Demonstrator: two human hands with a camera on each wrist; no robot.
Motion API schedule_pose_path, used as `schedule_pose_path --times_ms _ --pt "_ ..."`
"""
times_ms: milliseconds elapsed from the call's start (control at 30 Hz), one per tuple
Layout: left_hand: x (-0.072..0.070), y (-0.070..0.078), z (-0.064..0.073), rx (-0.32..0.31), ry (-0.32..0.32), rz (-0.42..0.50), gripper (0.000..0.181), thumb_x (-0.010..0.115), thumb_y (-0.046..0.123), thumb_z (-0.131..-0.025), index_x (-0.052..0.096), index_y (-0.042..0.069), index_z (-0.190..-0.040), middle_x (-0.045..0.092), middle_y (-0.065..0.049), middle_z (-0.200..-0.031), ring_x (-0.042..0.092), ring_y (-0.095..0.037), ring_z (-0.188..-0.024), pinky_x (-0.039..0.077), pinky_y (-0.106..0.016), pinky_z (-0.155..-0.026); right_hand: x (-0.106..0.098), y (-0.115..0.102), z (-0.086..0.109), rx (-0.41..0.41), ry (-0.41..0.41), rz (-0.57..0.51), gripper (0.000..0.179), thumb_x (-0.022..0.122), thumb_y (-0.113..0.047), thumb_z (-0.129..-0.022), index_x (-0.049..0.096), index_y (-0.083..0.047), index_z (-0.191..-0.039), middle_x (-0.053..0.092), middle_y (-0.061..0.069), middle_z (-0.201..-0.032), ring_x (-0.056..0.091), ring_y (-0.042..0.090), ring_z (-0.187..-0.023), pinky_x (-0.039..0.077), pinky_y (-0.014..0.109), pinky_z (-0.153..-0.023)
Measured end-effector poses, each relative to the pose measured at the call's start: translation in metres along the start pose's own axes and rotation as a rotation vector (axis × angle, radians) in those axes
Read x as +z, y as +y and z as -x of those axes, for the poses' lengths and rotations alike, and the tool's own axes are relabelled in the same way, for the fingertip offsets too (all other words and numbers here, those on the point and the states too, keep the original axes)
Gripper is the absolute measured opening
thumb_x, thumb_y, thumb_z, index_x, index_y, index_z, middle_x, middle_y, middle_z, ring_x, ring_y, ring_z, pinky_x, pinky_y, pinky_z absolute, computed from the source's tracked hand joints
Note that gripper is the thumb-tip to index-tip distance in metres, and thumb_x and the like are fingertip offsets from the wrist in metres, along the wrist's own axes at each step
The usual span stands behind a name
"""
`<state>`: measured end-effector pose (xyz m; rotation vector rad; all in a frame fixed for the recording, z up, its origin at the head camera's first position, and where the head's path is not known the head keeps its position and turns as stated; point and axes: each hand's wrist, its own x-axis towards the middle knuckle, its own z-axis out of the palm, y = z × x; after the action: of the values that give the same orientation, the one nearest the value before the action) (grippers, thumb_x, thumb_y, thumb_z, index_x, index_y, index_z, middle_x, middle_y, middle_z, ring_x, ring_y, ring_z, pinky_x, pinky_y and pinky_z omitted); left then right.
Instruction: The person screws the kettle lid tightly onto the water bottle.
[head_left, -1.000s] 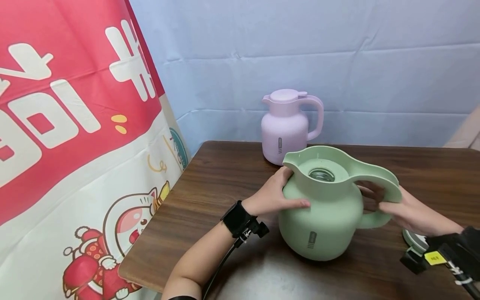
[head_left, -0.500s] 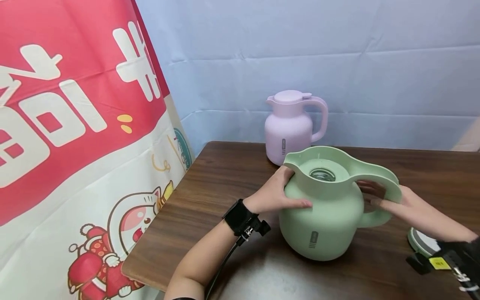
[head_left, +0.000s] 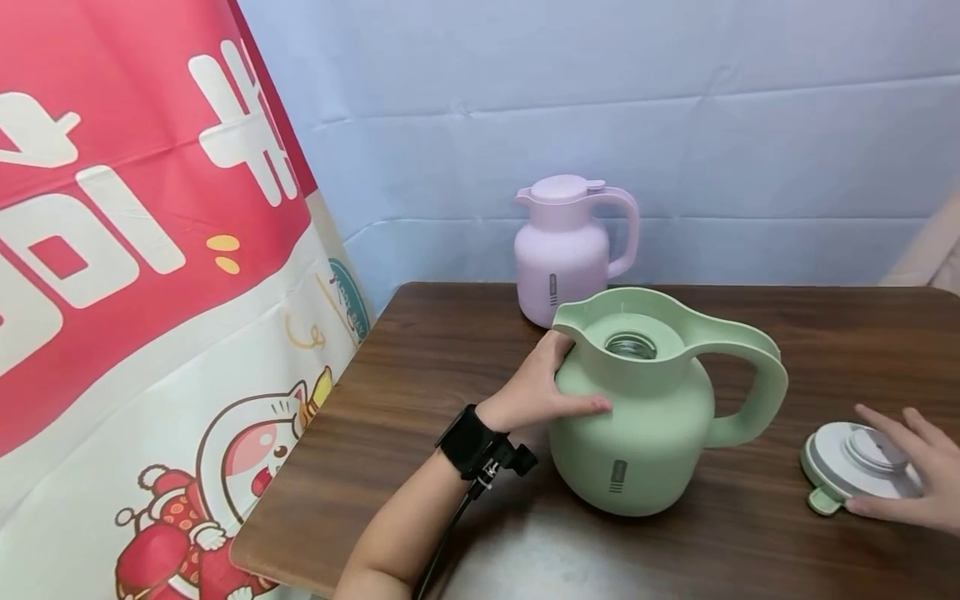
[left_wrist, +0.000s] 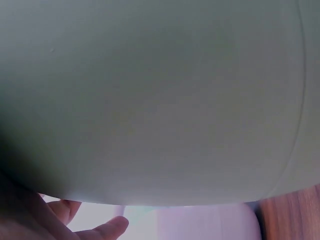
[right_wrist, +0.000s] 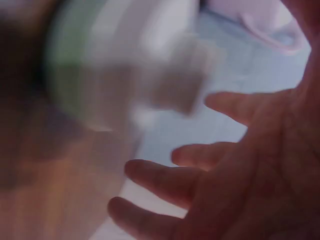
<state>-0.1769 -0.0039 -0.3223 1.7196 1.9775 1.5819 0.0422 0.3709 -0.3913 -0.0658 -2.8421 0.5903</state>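
A green thermos jug [head_left: 637, 437] stands upright on the table, its mouth uncovered and its handle pointing right. My left hand [head_left: 534, 387] grips the jug's shoulder from the left, thumb across the front; the other fingers are mostly hidden behind. In the left wrist view the jug's body [left_wrist: 165, 105] fills most of the picture. A round lid [head_left: 828, 454], white and grey with a green rim and tab, lies at the right with its underside up. My right hand [head_left: 926, 471] is right at it, fingers spread above and beside it. The lid [right_wrist: 115, 65] is blurred in the right wrist view.
A lilac thermos jug [head_left: 561, 258] with its lid on stands behind the green one. The brown wooden table [head_left: 420, 367] ends at a pale blue cloth [head_left: 465, 150]. At the left hangs a red and white printed banner [head_left: 165, 333].
My right hand has let go of the green jug's handle and moved right to the lid. My left hand keeps its hold on the jug, which stays in place.
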Motion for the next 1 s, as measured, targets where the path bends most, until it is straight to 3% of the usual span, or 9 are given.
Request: schedule_pose_path --times_ms 133,233,300,533,667,733,800,933,1000 --pt "-0.006 0.016 0.004 -0.026 0.009 0.01 0.081 0.082 0.004 -0.07 0.038 0.007 -0.138 0.041 -0.004 -0.134 0.039 -0.008 -0.123 0.034 -0.028 -0.103 0.01 0.005 0.0 0.011 -0.03 -0.028 0.117 0.083 -0.025 -0.07 0.001 0.006 -0.148 0.009 0.052 -0.133 -0.005 0.066 -0.125 -0.008 0.076 -0.091" --pt "-0.011 0.031 0.005 -0.029 0.012 -0.006 0.079 0.08 0.001 -0.07 0.038 0.001 -0.137 0.041 -0.011 -0.134 0.038 -0.009 -0.123 0.034 -0.028 -0.103 0.013 0.002 -0.007 -0.047 0.02 -0.006 0.109 0.085 -0.02 -0.068 0.013 0.013 -0.143 0.028 0.048 -0.126 0.021 0.066 -0.116 0.012 0.074 -0.093" --pt "-0.012 0.035 0.005 -0.022 0.017 -0.01 0.079 0.08 -0.001 -0.07 0.037 -0.002 -0.137 0.041 -0.012 -0.134 0.038 -0.009 -0.123 0.034 -0.028 -0.103 0.013 -0.001 -0.011 -0.08 0.065 0.018 0.103 0.087 -0.02 -0.065 0.022 0.015 -0.138 0.035 0.045 -0.118 0.032 0.062 -0.104 0.023 0.07 -0.085" --pt "-0.011 0.011 0.009 -0.019 0.047 0.001 0.085 0.081 0.0 -0.069 0.035 0.005 -0.139 0.041 -0.004 -0.136 0.039 -0.01 -0.125 0.034 -0.029 -0.104 0.016 -0.007 -0.016 -0.067 0.093 0.077 0.114 0.093 -0.026 -0.052 0.027 0.007 -0.139 0.042 0.041 -0.105 0.039 0.054 -0.094 0.034 0.065 -0.067" --pt "-0.008 -0.003 0.011 -0.004 0.05 -0.025 0.087 0.082 0.005 -0.069 0.035 0.011 -0.142 0.04 -0.001 -0.137 0.038 -0.011 -0.126 0.033 -0.029 -0.104 0.017 -0.011 -0.015 -0.005 0.082 0.063 0.116 0.092 -0.028 -0.053 0.026 0.005 -0.143 0.043 0.043 -0.105 0.041 0.053 -0.092 0.036 0.065 -0.063" --pt "-0.006 -0.005 0.012 0.003 0.052 -0.04 0.087 0.083 0.006 -0.069 0.035 0.012 -0.142 0.04 -0.001 -0.137 0.037 -0.011 -0.125 0.033 -0.03 -0.104 0.018 -0.014 -0.014 0.018 0.101 0.014 0.117 0.092 -0.026 -0.055 0.023 0.003 -0.146 0.041 0.043 -0.11 0.04 0.054 -0.094 0.035 0.064 -0.068" --pt "-0.005 -0.005 0.012 0.009 0.054 -0.047 0.088 0.083 0.007 -0.068 0.036 0.012 -0.142 0.04 -0.001 -0.137 0.036 -0.012 -0.126 0.033 -0.03 -0.104 0.019 -0.017 -0.012 0.025 0.148 -0.055 0.116 0.091 -0.021 -0.057 0.022 0.0 -0.148 0.04 0.043 -0.114 0.042 0.048 -0.103 0.041 0.048 -0.082" --pt "-0.002 -0.004 0.012 0.016 0.057 -0.048 0.089 0.084 0.007 -0.068 0.036 0.01 -0.142 0.039 -0.002 -0.138 0.036 -0.011 -0.126 0.032 -0.03 -0.105 0.018 -0.023 -0.014 -0.049 0.336 -0.275 0.111 0.088 0.002 -0.052 0.032 -0.006 -0.147 0.053 0.001 -0.119 0.046 0.002 -0.105 0.027 0.006 -0.08" --pt "-0.001 -0.004 0.01 0.025 0.056 -0.047 0.088 0.084 0.007 -0.067 0.036 0.009 -0.141 0.038 -0.003 -0.138 0.036 -0.011 -0.127 0.032 -0.029 -0.105 0.015 -0.03 -0.016 -0.068 0.43 -0.372 0.106 0.082 0.011 -0.051 0.037 -0.008 -0.145 0.049 -0.018 -0.114 0.045 -0.007 -0.099 0.027 0.002 -0.073"
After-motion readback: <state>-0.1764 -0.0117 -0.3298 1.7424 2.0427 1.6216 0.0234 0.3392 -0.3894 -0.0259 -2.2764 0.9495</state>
